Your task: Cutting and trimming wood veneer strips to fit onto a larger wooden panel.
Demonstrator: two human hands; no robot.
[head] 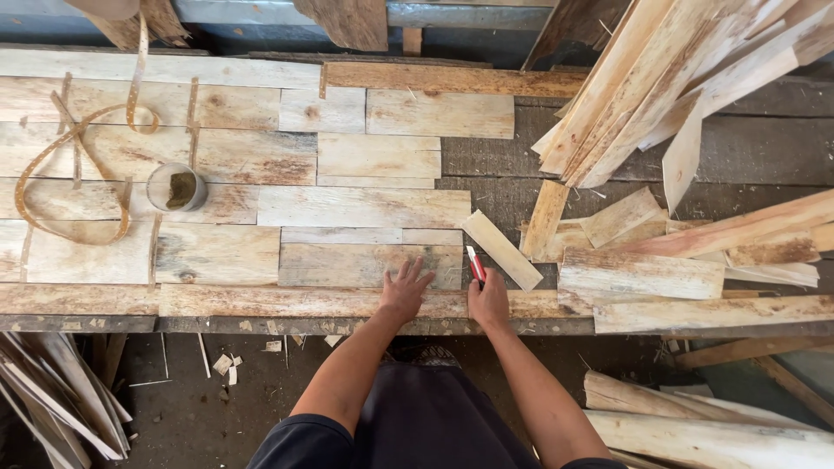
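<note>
My left hand (405,290) lies flat with fingers spread on a pale wooden slat (347,265) set among fitted boards on the workbench. My right hand (488,301) grips a red and white pencil-like marker (475,263), its tip at the right end of that slat. A short loose slat (501,249) lies at an angle just right of the marker.
A clear cup (175,188) with brown stuff stands on the boards at left, beside a looped metal strap (61,165). Loose slats pile up at right (660,95). More planks lie on the floor at lower right (695,430) and lower left (61,399).
</note>
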